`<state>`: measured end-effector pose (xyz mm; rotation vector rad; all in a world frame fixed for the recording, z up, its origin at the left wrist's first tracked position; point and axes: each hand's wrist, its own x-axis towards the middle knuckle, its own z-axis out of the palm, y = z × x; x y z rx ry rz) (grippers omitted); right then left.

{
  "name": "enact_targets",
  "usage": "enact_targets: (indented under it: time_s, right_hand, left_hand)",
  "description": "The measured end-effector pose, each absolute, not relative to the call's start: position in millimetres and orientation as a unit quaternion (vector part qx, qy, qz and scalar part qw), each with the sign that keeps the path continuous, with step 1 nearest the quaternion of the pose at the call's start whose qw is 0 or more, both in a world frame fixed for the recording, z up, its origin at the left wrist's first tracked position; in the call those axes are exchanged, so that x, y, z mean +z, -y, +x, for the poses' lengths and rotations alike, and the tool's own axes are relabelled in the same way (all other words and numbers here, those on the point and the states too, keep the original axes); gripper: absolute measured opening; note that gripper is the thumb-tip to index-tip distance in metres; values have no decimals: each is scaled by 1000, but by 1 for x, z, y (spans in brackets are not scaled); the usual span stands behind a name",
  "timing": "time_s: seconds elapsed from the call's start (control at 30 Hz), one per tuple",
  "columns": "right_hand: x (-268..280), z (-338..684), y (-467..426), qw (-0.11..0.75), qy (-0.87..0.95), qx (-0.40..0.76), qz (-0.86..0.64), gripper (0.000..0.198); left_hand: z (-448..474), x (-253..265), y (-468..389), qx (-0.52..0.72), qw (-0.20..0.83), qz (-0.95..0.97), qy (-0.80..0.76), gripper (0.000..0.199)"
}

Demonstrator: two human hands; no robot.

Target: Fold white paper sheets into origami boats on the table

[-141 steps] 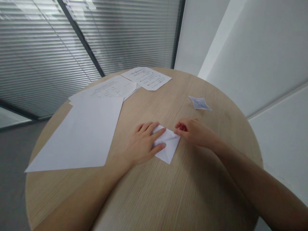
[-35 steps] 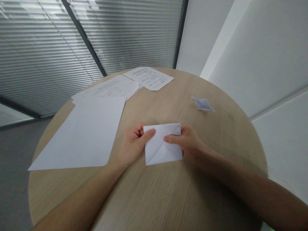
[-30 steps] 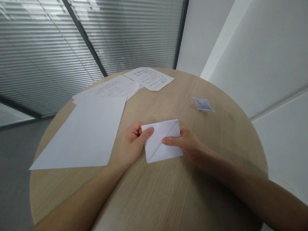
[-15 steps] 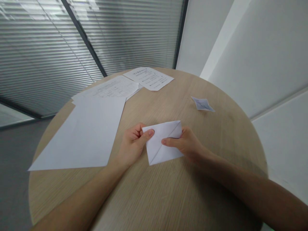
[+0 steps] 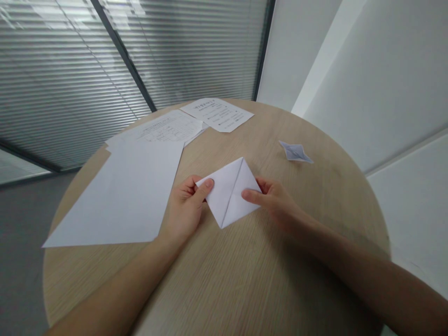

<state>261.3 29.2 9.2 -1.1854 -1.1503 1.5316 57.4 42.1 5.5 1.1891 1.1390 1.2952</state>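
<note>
Between my two hands is a folded white paper square (image 5: 228, 190), turned like a diamond, with a straight crease running across it from its top corner to its bottom corner. My left hand (image 5: 187, 198) pinches its left corner, thumb on top and fingers beneath. At the opposite corner my right hand (image 5: 275, 198) grips the paper, its thumb lying flat on the face and its other fingers behind. Both hands hold the paper just over the wooden table. The underside of the paper is hidden.
On the round wooden table (image 5: 217, 289), a large blank white sheet (image 5: 129, 191) lies to the left. Printed sheets (image 5: 164, 127) and another printed page (image 5: 219, 113) are behind it. A small folded paper boat shape (image 5: 296, 152) sits at the right. Window blinds (image 5: 196, 51) rise beyond.
The folded paper has turned counterclockwise in my hands, so its crease now stands steeper. My left hand has shifted slightly left and up, and my right thumb has slid toward the right corner.
</note>
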Motion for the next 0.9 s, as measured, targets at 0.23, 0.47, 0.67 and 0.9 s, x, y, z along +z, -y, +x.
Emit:
enact_targets:
  time_s: [0.23, 0.47, 0.67, 0.9]
  right_hand:
    - [4, 248, -25, 442, 434, 671, -407, 49]
    - [5, 239, -20, 490, 442, 621, -422, 39]
    - [6, 250, -29, 530, 433, 587, -432, 33]
    - [6, 253, -27, 475, 461, 590, -462, 26]
  left_hand:
    - [62, 13, -48, 606, 473, 401, -498, 26]
    - [62, 10, -41, 539, 550, 454, -449, 22]
    - [60, 7, -41, 520, 598, 454, -407, 18]
    - [62, 11, -41, 512, 649, 419, -375, 23]
